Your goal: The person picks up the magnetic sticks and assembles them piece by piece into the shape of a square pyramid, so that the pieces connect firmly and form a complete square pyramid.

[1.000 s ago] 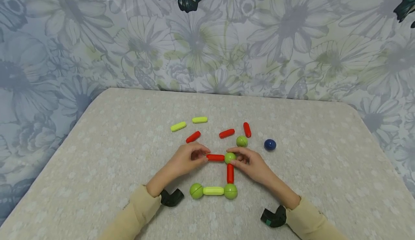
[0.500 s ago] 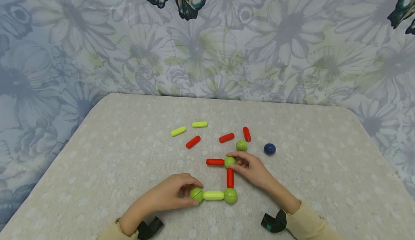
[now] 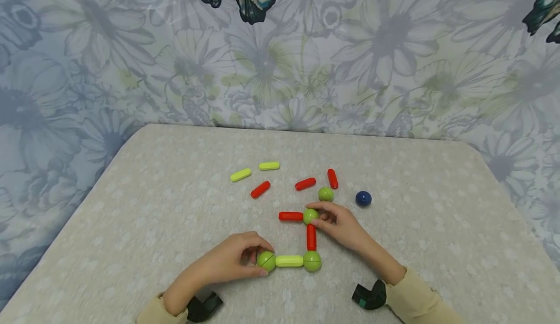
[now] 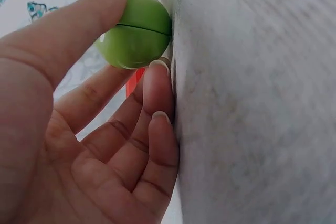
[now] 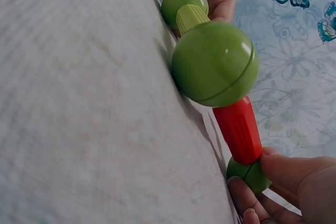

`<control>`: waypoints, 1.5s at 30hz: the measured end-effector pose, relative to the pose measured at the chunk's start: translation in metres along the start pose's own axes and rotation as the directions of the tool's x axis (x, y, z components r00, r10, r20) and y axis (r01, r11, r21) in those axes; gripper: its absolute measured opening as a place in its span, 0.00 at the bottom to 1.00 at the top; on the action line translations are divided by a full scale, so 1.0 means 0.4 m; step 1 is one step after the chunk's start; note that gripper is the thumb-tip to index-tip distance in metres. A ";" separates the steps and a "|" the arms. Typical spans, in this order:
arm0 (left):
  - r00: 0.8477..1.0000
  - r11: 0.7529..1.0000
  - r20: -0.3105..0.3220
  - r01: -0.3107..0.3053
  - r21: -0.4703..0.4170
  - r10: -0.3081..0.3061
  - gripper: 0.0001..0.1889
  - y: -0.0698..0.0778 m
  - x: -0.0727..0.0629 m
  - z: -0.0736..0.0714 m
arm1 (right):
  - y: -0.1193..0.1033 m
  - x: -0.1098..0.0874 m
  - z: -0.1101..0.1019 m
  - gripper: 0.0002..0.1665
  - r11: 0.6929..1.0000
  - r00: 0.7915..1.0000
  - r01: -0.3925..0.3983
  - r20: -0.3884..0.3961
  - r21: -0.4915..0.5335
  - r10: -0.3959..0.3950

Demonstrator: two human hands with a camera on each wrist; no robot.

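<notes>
The stick-and-ball shape (image 3: 311, 235) lay on the table (image 3: 415, 207), a bit below the middle of the picture. It had three green balls joined by sticks. The left hand (image 3: 232, 258) held the left ball (image 3: 267, 261), with the thumb and a finger clamped on its round sides. The right hand (image 3: 343, 224) pinched the top ball (image 3: 310, 216) between thumb and fingers. Nobody held the corner ball (image 3: 312, 261), at the bottom right of the shape.

It all looked like hard, light plastic (I was only guessing from the shine). The balls seemed smooth and maybe a bit slippery, so the fat sides were a good place to hold. The joined red stick (image 3: 311, 240) and the yellow stick (image 3: 289, 261) had ridges, which would help fingers grip. The joints looked like the spots that could pop apart.

The side red stick (image 3: 290, 216) poked left from the top ball, and its left end was bare. A loose green ball (image 3: 325, 194) sat just beside the right fingers, so it could get bumped. A blue ball (image 3: 363, 198) sat farther right. Three loose red sticks (image 3: 305, 184) and two loose yellow sticks (image 3: 240, 174) lay higher up, out of the way.
</notes>
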State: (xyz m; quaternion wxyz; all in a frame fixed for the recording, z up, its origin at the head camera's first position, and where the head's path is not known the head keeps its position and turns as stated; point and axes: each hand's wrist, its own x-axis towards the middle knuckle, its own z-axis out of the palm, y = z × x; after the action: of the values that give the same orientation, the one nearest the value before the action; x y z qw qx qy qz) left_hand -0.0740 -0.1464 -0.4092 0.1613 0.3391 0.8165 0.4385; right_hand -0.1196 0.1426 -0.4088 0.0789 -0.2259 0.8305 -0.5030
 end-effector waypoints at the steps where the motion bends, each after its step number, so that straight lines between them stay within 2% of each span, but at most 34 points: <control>1: 1.000 1.000 0.000 0.001 -0.003 -0.001 0.18 -0.001 -0.001 0.000 | 0.010 0.001 0.001 0.19 1.000 1.000 -0.001 0.004 -0.009 0.001; 5: 1.000 1.000 -0.002 -0.003 -0.005 0.003 0.18 -0.005 0.002 0.000 | 0.035 0.007 0.000 0.19 0.999 1.000 -0.008 -0.002 -0.048 0.007; 8: 1.000 1.000 -0.010 -0.011 -0.009 0.011 0.19 -0.010 0.003 -0.002 | 0.037 0.011 -0.001 0.20 0.999 1.000 0.005 -0.008 -0.037 -0.005; 12: 0.999 0.999 -0.026 -0.036 -0.015 0.035 0.18 -0.016 -0.004 -0.004 | 0.034 0.014 0.001 0.21 1.000 1.000 0.014 0.010 -0.016 -0.014; 19: 0.997 0.998 -0.048 -0.063 -0.022 0.062 0.17 -0.015 -0.006 -0.008 | 0.023 0.014 -0.005 0.20 0.997 1.000 0.016 0.009 -0.082 -0.015; 21: 0.997 0.998 -0.046 -0.063 -0.028 0.061 0.17 -0.013 -0.007 -0.009 | 0.018 0.015 -0.013 0.19 0.994 0.999 0.035 -0.025 -0.108 -0.038; 23: 0.997 0.997 -0.046 -0.062 -0.035 0.060 0.17 -0.013 -0.007 -0.010 | 0.009 0.020 -0.026 0.18 0.989 0.992 0.060 -0.100 -0.138 -0.074; 26: 0.997 0.997 -0.047 -0.058 -0.045 0.056 0.17 -0.017 -0.006 -0.010 | -0.003 0.038 -0.046 0.16 0.978 0.961 0.074 -0.248 -0.196 -0.123; 28: 0.998 0.997 -0.046 -0.053 -0.049 0.050 0.17 -0.021 -0.005 -0.009 | -0.008 0.054 -0.056 0.17 0.969 0.943 0.061 -0.305 -0.240 -0.135; 29: 0.998 0.998 -0.044 -0.049 -0.048 0.047 0.17 -0.023 -0.004 -0.009 | -0.007 0.061 -0.059 0.18 0.963 0.940 0.046 -0.315 -0.265 -0.131; 36: 0.999 0.998 -0.033 -0.045 -0.051 0.043 0.17 -0.023 0.000 -0.005 | 0.017 0.087 -0.056 0.23 0.933 0.966 -0.069 -0.257 -0.353 -0.026; 45: 0.999 0.998 -0.035 -0.035 -0.057 0.033 0.17 -0.023 -0.007 -0.002 | 0.036 0.085 -0.045 0.21 0.940 0.971 -0.090 -0.239 -0.328 0.010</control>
State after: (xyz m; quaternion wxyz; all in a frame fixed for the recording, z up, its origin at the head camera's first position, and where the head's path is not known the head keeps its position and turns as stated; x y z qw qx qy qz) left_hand -0.0762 -0.1521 -0.4164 0.1496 0.3406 0.8003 0.4703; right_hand -0.1605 0.1473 -0.4096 -0.0465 -0.1539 0.9131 -0.3747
